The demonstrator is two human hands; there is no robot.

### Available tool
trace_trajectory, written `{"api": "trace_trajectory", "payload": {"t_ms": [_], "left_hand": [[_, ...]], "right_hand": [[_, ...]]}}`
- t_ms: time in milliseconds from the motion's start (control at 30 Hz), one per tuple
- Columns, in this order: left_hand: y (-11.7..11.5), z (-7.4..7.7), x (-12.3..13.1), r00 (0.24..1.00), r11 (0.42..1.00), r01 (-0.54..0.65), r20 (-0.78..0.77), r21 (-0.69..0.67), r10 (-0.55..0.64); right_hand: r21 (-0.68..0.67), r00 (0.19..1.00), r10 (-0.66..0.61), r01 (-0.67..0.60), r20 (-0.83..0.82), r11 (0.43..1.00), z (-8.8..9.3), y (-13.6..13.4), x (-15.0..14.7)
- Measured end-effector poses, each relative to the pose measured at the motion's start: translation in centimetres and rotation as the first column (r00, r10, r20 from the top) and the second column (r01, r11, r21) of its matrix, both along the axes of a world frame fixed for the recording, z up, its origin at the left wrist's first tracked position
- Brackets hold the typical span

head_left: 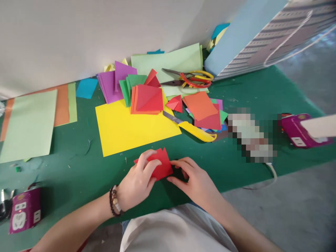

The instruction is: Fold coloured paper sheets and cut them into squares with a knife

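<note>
A folded piece of red paper (162,164) lies on the green table cover (78,175) near the front edge. My left hand (138,183), with a bead bracelet on the wrist, has its fingers curled over the paper's left side and presses it down. My right hand (194,180) touches the paper's right edge with its fingertips, fingers bent and close together.
A yellow sheet (126,129) lies just beyond the hands. Behind it lie stacks of coloured squares (147,99), a yellow-handled cutter (194,131) and scissors (191,78). Pale green sheets (28,126) lie at left. Purple boxes (25,210) (301,131) sit at both sides. A paper bag (262,35) leans at back right.
</note>
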State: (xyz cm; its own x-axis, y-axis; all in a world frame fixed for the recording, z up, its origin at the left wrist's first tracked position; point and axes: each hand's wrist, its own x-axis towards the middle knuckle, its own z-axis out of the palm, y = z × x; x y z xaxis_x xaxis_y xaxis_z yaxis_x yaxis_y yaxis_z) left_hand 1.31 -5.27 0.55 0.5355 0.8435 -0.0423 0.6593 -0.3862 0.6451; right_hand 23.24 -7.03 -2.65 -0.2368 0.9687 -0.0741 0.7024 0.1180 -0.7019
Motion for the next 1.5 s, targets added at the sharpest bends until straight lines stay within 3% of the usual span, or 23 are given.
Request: {"api": "trace_trajectory", "payload": {"t_ms": [133, 233, 300, 433, 500, 600, 633, 700, 867, 1033, 1500], "left_hand": [[-1.6, 0.9, 0.2, 0.943, 0.967, -0.255, 0.230, 0.027, 0.242], [-2.2, 1.2, 0.6, 0.826, 0.899, -0.436, 0.383, -0.034, 0.414], [-2.0, 1.5, 0.8, 0.791, 0.862, -0.507, 0.401, 0.004, 0.463], [-0.7, 2.8, 0.4, 0.801, 0.779, -0.571, 0.385, 0.259, 0.459], [0.3, 3.7, 0.1, 0.748, 0.759, -0.623, 0.429, 0.190, 0.506], [1.8, 4.4, 0.1, 0.684, 0.814, -0.522, 0.445, -0.255, 0.578], [2.2, 4.5, 0.2, 0.662, 0.792, -0.471, 0.438, -0.387, 0.608], [2.6, 4.1, 0.6, 0.622, 0.739, -0.443, 0.420, -0.508, 0.661], [3.0, 2.7, 1.4, 0.583, 0.704, -0.488, 0.407, -0.516, 0.703], [3.3, 1.9, 1.4, 0.590, 0.715, -0.460, 0.421, -0.526, 0.689], [3.3, 1.5, 0.1, 0.653, 0.840, -0.454, 0.530, -0.298, 0.541]], "right_hand": [[-0.157, 0.984, 0.045, -0.073, -0.175, 0.985, 0.9, 1.9, -0.6], [-0.240, 0.934, 0.051, -0.144, -0.355, 0.960, 2.3, 3.9, -0.8], [-0.218, 0.904, 0.094, -0.200, -0.416, 0.955, 3.3, 5.4, -1.0], [-0.063, 0.879, 0.220, -0.271, -0.422, 0.961, 5.2, 8.4, -1.1], [-0.010, 0.872, 0.286, -0.316, -0.397, 0.949, 5.9, 9.7, -1.1], [0.001, 0.851, 0.364, -0.393, -0.378, 0.920, 6.2, 11.2, -1.0], [-0.002, 0.844, 0.377, -0.409, -0.382, 0.913, 6.1, 11.5, -1.0], [-0.022, 0.835, 0.375, -0.419, -0.403, 0.908, 5.7, 11.8, -1.1], [-0.106, 0.827, 0.314, -0.405, -0.466, 0.908, 4.1, 11.9, -0.9], [-0.098, 0.825, 0.340, -0.425, -0.452, 0.900, 3.8, 12.2, -0.6], [-0.028, 0.824, 0.405, -0.452, -0.396, 0.892, 3.4, 12.3, -0.1]]}}
